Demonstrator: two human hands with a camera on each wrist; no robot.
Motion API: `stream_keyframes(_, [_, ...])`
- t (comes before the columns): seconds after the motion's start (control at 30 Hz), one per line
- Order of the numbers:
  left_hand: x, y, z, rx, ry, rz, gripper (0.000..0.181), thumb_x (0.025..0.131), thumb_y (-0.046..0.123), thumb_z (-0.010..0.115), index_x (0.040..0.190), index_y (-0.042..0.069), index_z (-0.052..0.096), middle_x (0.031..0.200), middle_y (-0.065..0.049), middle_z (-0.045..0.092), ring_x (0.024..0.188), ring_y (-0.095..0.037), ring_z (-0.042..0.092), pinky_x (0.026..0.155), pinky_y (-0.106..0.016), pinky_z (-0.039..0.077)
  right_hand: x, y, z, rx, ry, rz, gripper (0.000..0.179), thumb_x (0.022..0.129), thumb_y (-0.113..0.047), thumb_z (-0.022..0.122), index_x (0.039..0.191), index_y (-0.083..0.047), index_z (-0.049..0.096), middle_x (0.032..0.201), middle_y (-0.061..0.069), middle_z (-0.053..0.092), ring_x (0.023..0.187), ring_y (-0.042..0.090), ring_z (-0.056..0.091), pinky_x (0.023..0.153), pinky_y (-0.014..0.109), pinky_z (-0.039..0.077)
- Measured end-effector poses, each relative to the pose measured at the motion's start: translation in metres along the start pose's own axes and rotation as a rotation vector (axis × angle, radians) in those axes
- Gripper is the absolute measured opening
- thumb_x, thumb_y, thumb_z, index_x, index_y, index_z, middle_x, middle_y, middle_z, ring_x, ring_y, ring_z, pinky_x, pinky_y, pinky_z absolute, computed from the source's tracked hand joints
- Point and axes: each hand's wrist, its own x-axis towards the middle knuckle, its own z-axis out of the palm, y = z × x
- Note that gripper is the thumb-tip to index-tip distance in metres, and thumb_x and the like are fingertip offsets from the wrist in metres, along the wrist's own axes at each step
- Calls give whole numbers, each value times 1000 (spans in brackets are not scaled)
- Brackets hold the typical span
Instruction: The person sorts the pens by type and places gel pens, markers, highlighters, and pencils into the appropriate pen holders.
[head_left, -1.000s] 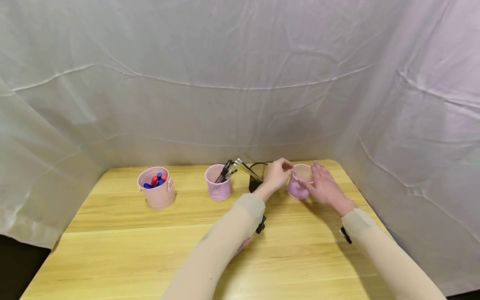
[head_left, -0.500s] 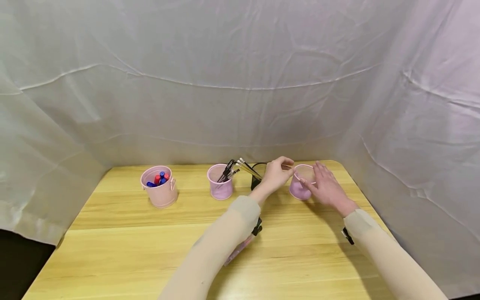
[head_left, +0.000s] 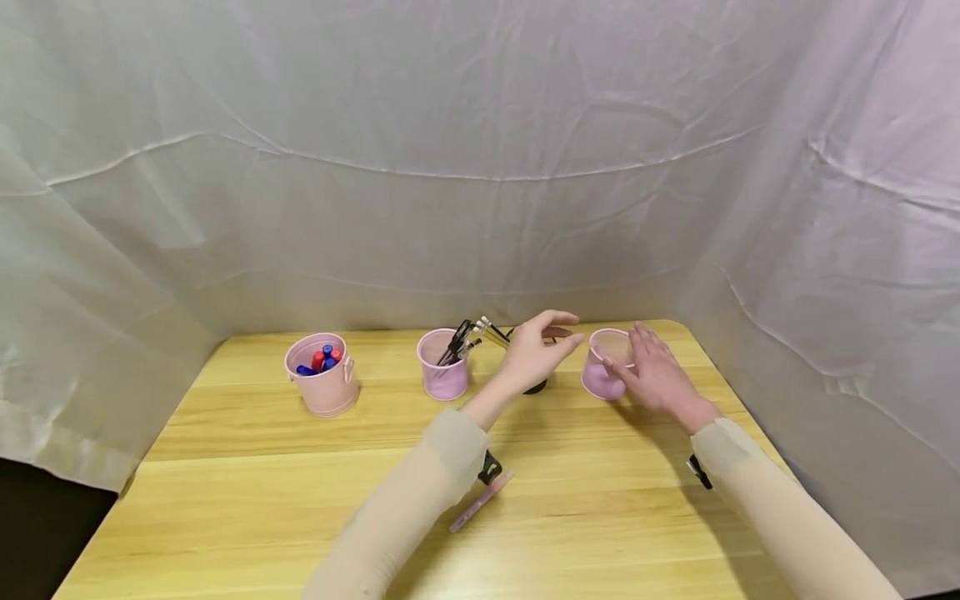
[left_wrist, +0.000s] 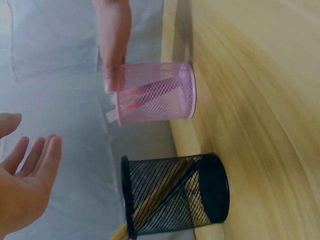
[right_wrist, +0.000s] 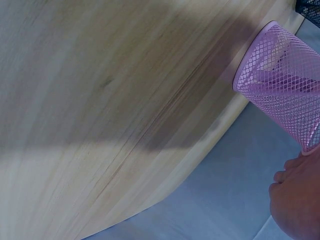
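Observation:
My left hand (head_left: pixel 536 354) hovers above the black mesh cup (left_wrist: pixel 175 195), fingers spread apart and nothing between them. At the right, my right hand (head_left: pixel 656 375) touches the rim of a pink mesh cup (head_left: pixel 600 382), its fingers fairly straight along the right side and its thumb at the front. That cup stands upright; through its mesh the left wrist view shows slim pinkish things (left_wrist: pixel 142 97) inside, kind unclear. Pencils (head_left: pixel 491 331) with white ends lean out of the black cup, which my left hand mostly hides in the head view.
A second pink mesh cup (head_left: pixel 446 385) holds black pens (head_left: pixel 457 342). Farther left stands a pink bucket (head_left: pixel 330 396) with red and blue marker-like things (head_left: pixel 322 360). A thin pink strip (head_left: pixel 480 502) lies near my left forearm. Grey cloth (head_left: pixel 420 233) hangs behind the wooden table (head_left: pixel 300 492).
My left hand has drawn back left from the right pink cup, and its pinched fingers have spread. More of the pink strip shows. My right hand stays at the cup.

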Motion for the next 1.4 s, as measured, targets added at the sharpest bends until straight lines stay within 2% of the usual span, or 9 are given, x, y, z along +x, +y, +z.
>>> stream_keyframes(0.17, [-18, 3, -17, 29, -18, -19, 31, 101, 28, 71, 128, 13, 71, 119, -3, 75, 109, -17, 71, 84, -27, 60, 2, 2, 1, 3, 10, -12, 96, 108, -60, 38, 161, 13, 7, 169, 33, 1, 157, 50, 2, 127, 62, 5])
stream_keyframes(0.37, [-37, -2, -37, 72, -88, 21, 34, 102, 24, 68, 132, 8, 68, 116, -7, 74, 103, -19, 71, 89, -33, 60, 3, 5, 4, -3, 14, -15, 96, 108, -61, 36, 160, 14, 8, 169, 33, 1, 156, 51, 3, 127, 62, 5])
stream_keyframes(0.47, [-47, -6, -45, 99, -131, 55, 34, 102, 20, 68, 132, 5, 67, 119, -13, 73, 102, -21, 70, 85, -37, 60, 3, 6, 5, -2, 13, -17, 97, 108, -62, 35, 160, 15, 9, 169, 34, 1, 156, 51, 3, 127, 63, 5])
stream_keyframes(0.6, [-58, -12, -52, 165, -183, 109, 32, 101, 17, 69, 130, 4, 68, 125, -17, 70, 102, -23, 71, 83, -33, 60, 3, 6, 5, 4, 12, -13, 97, 107, -62, 36, 160, 14, 8, 169, 33, 1, 156, 51, 3, 127, 62, 4])
stream_keyframes(0.7, [-66, -17, -57, 236, -221, 126, 31, 101, 17, 70, 129, 6, 68, 124, -12, 69, 100, -19, 70, 79, -26, 59, 3, 6, 5, 1, 9, -11, 96, 107, -62, 36, 161, 13, 6, 169, 33, 1, 156, 51, 3, 128, 61, 5])
stream_keyframes(0.8, [-75, -20, -61, 285, -261, 126, 31, 100, 18, 71, 129, 8, 68, 123, -7, 68, 98, -15, 69, 75, -22, 58, 2, 6, 4, -4, 4, -15, 96, 108, -61, 35, 161, 13, 5, 169, 33, 0, 156, 51, 3, 127, 63, 5])
stream_keyframes(1.03, [-92, -27, -66, 370, -389, 141, 35, 100, 18, 70, 132, 6, 67, 126, -5, 67, 96, -13, 67, 72, -20, 57, 2, 6, 4, -5, -5, -7, 96, 108, -62, 34, 161, 12, 3, 169, 32, -3, 157, 50, 1, 127, 62, 4])
stream_keyframes(1.13, [-99, -31, -67, 406, -445, 122, 36, 100, 19, 70, 134, 7, 66, 127, -4, 66, 96, -11, 67, 72, -19, 56, 2, 6, 4, -2, 4, -11, 96, 108, -62, 34, 161, 13, 6, 169, 32, -1, 157, 50, 2, 127, 62, 5])
stream_keyframes(1.4, [-116, -47, -62, 485, -583, 91, 40, 99, 24, 73, 136, 10, 66, 126, -2, 66, 93, -3, 64, 81, -18, 55, 2, 5, 4, 3, 12, -12, 96, 108, -62, 35, 161, 12, 6, 169, 33, 2, 157, 50, 2, 128, 61, 4])
